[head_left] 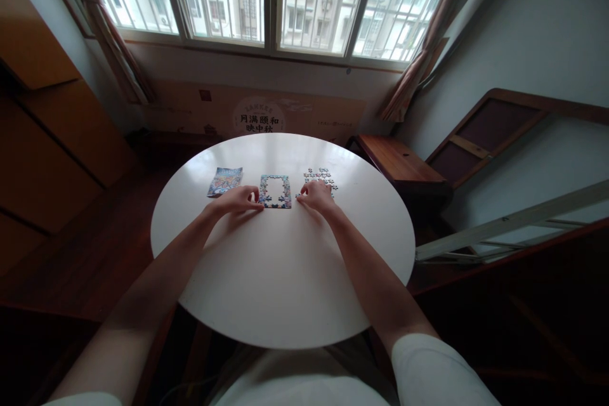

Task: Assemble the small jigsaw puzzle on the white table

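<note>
Left fingers (254, 206) at lower left of puzzle border (278, 205)

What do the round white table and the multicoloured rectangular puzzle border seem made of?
The round white table: perhaps laminate or lacquered board, semi-gloss, since its smooth top shows soft reflections.
The multicoloured rectangular puzzle border: probably printed cardboard, judging by its flat, jigsaw-cut inner edge; finish unclear.

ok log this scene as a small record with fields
left hand: at the left edge of the puzzle border
right hand: at the near side of the loose pieces; whether it grips one is unclear
puzzle border: rectangular, middle mostly unfilled
printed sheet: left of the puzzle border
surface: white table
</note>
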A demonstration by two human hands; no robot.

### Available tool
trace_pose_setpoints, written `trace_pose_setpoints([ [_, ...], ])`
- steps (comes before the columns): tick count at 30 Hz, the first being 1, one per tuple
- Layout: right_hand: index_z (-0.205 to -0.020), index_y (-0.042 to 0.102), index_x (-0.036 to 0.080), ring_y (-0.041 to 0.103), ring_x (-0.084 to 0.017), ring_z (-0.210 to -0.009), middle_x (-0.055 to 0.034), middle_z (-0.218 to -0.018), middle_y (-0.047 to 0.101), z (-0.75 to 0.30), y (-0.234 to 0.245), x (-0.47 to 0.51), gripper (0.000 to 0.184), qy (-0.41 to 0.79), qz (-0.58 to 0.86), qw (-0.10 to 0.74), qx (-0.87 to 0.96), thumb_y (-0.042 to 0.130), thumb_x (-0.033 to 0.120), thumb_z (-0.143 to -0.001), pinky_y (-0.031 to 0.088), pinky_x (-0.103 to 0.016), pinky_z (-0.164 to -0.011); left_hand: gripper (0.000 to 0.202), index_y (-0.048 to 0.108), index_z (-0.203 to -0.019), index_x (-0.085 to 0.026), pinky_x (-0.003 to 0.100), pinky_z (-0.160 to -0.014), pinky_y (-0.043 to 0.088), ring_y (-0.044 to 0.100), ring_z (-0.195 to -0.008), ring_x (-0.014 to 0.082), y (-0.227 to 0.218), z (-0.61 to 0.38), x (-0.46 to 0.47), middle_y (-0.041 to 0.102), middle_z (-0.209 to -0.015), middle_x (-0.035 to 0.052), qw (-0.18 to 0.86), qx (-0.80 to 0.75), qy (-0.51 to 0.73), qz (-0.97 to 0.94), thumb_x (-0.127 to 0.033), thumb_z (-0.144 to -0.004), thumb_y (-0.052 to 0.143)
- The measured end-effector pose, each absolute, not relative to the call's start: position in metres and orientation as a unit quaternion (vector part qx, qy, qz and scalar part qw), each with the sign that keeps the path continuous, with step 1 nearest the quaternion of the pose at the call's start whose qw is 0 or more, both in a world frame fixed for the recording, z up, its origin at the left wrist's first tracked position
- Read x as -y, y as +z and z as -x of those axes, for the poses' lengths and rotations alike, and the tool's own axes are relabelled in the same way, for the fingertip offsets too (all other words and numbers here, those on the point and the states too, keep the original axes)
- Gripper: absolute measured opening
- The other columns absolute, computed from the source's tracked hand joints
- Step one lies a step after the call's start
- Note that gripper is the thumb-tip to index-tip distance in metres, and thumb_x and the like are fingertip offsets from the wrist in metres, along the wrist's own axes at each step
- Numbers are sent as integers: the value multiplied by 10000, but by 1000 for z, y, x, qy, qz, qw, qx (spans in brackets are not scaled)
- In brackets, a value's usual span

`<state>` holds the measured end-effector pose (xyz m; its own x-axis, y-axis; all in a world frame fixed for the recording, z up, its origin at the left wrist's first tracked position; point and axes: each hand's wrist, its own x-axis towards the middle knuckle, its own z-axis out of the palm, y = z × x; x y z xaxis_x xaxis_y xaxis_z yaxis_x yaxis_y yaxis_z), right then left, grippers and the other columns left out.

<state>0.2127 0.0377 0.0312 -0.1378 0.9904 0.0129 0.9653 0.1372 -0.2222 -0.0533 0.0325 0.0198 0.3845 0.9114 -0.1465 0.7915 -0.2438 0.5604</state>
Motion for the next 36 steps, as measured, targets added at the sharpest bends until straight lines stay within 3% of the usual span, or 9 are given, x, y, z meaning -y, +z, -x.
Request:
trace_pose_setpoints([
  [7,-941,762,221,514,-293,-1167,-88,-1065,712,-213,30,-41,170,106,671,78,729,670,299,-821,355,-419,-972,409,599,-824,-222,266,-538,306,528,-536,150,13,58,-37,603,-631,-13,286,-541,106,-784,-592,-681,696],
  [12,-1039,742,248,540,-277,-1146,-63,-1096,709,-214,29,-41,247,113,673,87,726,672,291,-806,369,-409,-967,408,598,-814,-223,270,-540,306,523,-534,154,15,57,-35,593,-618,-14,289,-543,107,-781,-593,-675,700],
  [22,-930,739,227,583,-257,-1068,-54,-1023,723,-213,29,-43,167,126,672,100,723,673,249,-778,383,-406,-963,419,603,-828,-218,269,-542,307,532,-543,156,15,56,-36,595,-614,-14,287,-543,104,-782,-598,-680,695],
  [26,-935,708,198,616,-207,-952,-41,-974,721,-213,29,-40,194,154,659,137,724,682,182,-743,416,-341,-897,432,598,-838,-213,267,-552,324,547,-558,160,16,56,-36,599,-622,-14,282,-544,96,-785,-605,-680,690],
  [31,-825,697,151,607,-149,-768,-48,-851,704,-214,23,-39,133,209,592,207,751,647,83,-721,424,-229,-662,429,597,-838,-212,266,-548,323,548,-556,159,17,56,-35,605,-631,-11,282,-546,96,-783,-598,-678,691],
  [36,-812,718,144,571,-107,-657,-14,-732,669,-205,11,-48,146,238,494,304,779,628,59,-734,434,-213,-640,434,598,-841,-214,266,-536,310,548,-542,158,16,56,-35,603,-617,-18,281,-544,95,-785,-610,-684,683],
])
